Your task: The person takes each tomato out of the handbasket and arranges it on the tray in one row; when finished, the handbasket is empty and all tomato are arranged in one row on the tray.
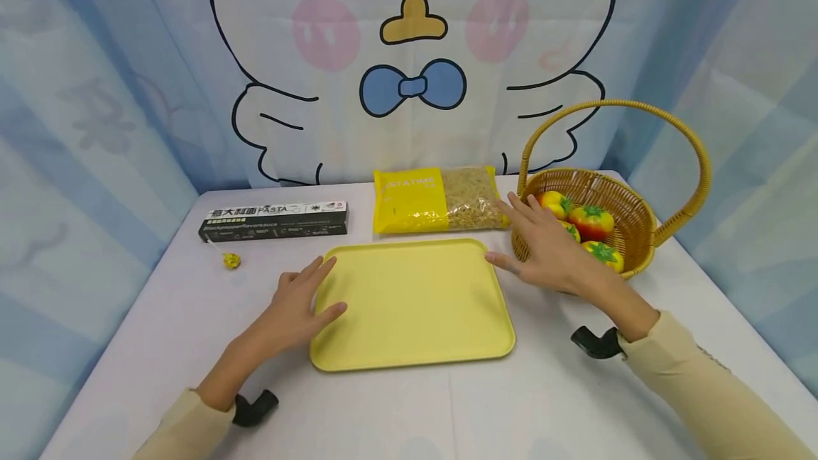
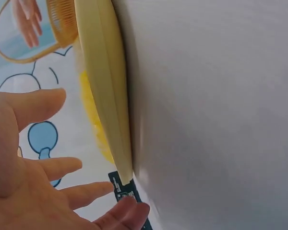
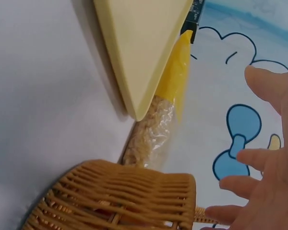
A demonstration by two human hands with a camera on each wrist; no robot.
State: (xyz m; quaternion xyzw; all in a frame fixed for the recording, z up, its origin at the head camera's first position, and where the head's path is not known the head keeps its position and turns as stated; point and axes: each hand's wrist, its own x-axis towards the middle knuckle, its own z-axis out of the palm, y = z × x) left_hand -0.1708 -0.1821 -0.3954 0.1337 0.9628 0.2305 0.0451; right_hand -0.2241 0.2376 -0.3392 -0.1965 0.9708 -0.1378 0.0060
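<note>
A: With the tray's centre as our clock, where is each thing?

B: The flat yellow rectangular tray (image 1: 412, 304) lies on the white table (image 1: 409, 414). The brown woven basket with a tall handle (image 1: 629, 233), holding round red-and-yellow fruits with green tops (image 1: 591, 222), stands between 2 and 3 o'clock. The yellow-and-clear plastic pasta bag (image 1: 441, 199) lies just past 12, and the long black cardboard pasta box (image 1: 275, 222) at 10.

A: And which step do we see?

B: I judge it is a step before any grip, since both hands are without load.

A: How are they posed?

B: The left hand (image 1: 290, 318) is at 9 o'clock, over the tray's rim, its fingers spread towards 1 and its thumb apart. The right hand (image 1: 546, 250) is between 2 and 3, also spread, its fingers towards 10 or 11, its thumb towards 9. Whether either one touches anything, I cannot tell.

A: What would the next move call for?

B: In my judgement, a lower hand and fingers bent inward, at the tray's rim or at a fruit; the pose does not decide which.
</note>
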